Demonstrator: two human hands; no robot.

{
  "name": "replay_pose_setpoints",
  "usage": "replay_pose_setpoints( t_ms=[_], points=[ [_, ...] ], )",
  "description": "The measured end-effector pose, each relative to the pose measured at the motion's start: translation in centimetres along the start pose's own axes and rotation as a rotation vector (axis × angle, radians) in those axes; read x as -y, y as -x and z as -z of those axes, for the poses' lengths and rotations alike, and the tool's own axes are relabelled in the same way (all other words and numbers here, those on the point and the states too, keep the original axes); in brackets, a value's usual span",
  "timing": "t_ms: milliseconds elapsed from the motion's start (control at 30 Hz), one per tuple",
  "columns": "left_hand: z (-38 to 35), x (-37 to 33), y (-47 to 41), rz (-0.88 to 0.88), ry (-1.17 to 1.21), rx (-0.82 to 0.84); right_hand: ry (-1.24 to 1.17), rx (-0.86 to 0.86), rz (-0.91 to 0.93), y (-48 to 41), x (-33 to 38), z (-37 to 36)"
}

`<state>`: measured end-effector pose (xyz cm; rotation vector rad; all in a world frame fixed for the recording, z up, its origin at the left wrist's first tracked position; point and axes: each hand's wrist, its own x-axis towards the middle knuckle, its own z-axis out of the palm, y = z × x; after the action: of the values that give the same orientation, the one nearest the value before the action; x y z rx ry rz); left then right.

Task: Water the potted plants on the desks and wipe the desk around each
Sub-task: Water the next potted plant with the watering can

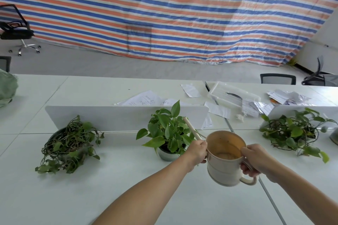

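Potted plants: wilted left plant point(67, 144) and leafy middle plant point(168, 133) sit on the desk point(128, 179). Our left hand point(196, 153) pinches the spout point(192, 128) base. The watering can point(225, 162) hangs beside the middle pot. Our right hand point(254, 160) wraps the handle point(248, 181). The right plant point(292, 133) sprawls beyond. We judge the can stiff, light plastic, seemingly near-empty: carry by the handle, steady at the spout.

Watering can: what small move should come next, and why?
Probably tilt the can further toward the middle plant. The right hand grips the handle, the left hand holds the spout, whose tip already reaches the plant's leaves, and some water seems to lie low in the can.
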<state>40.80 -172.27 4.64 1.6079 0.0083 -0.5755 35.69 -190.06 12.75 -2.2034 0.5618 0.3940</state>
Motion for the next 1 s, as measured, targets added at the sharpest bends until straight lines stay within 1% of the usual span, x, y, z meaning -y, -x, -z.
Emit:
replay_pose_setpoints(
  t_ms=[467,767,1000],
  points=[
    [1.1,0.7,1.7,-0.022,0.03,-0.057,0.03,0.056,0.043,0.6,0.9,-0.5],
    [0.6,1.4,3.0,-0.021,0.025,-0.086,0.047,0.082,0.065,1.6,-0.2,-0.5],
    [-0.6,1.5,3.1,-0.013,0.013,-0.074,0.048,0.073,0.051,1.9,-1.2,0.0]
  ],
)
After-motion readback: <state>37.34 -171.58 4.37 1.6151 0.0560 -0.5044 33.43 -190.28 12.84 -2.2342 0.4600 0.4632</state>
